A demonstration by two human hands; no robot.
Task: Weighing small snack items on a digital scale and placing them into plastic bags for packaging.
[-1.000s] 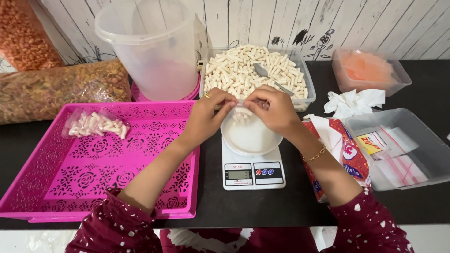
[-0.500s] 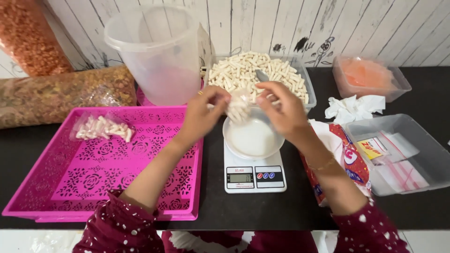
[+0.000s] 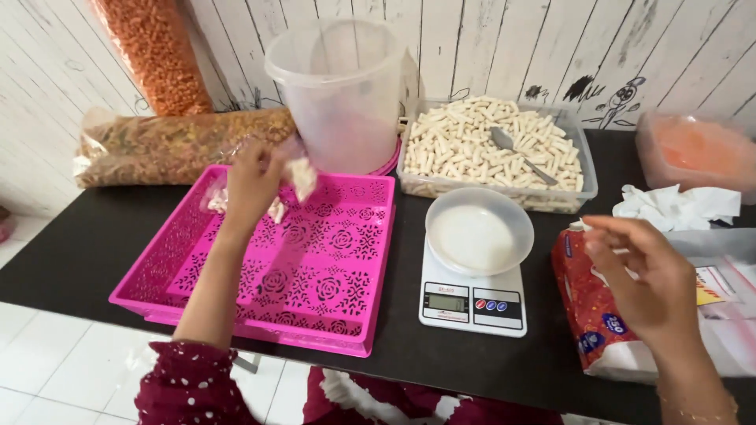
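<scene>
Carrying a small clear bag of pale snack sticks over the pink perforated tray at nine o'clock.

Half a second before, both our hands met over the white bowl on the digital scale; now our left hand pinched the filled bag above the tray's far edge, near another bag. Our right hand, loosely curled and empty, hung at three o'clock over the red-printed packet. The tray's near half lay open.
</scene>
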